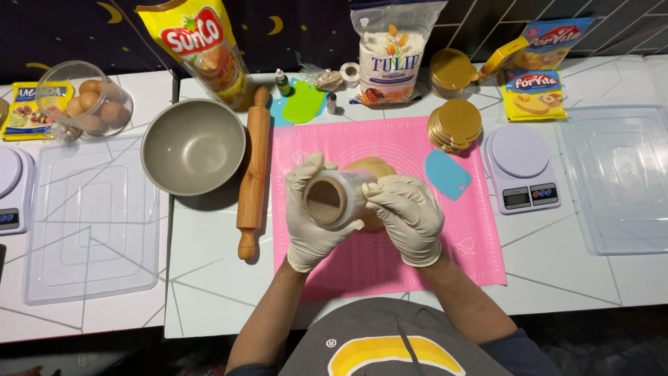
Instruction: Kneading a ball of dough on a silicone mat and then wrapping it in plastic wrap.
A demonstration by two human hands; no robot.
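While my left hand (313, 212) and right hand (407, 217) squeeze tight around the plastic wrap roll (339, 199), it floats over the pink mat's (390, 143) middle, with bare mat toward each edge.

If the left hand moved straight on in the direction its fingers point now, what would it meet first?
The left hand grips a roll of clear wrap, fingers pointing away from the person. Going straight on, it would probably meet the green scraper past the pink mat; depth is uncertain.

Bright even overhead light, soft shadows, sharp focus, slight edge distortion.
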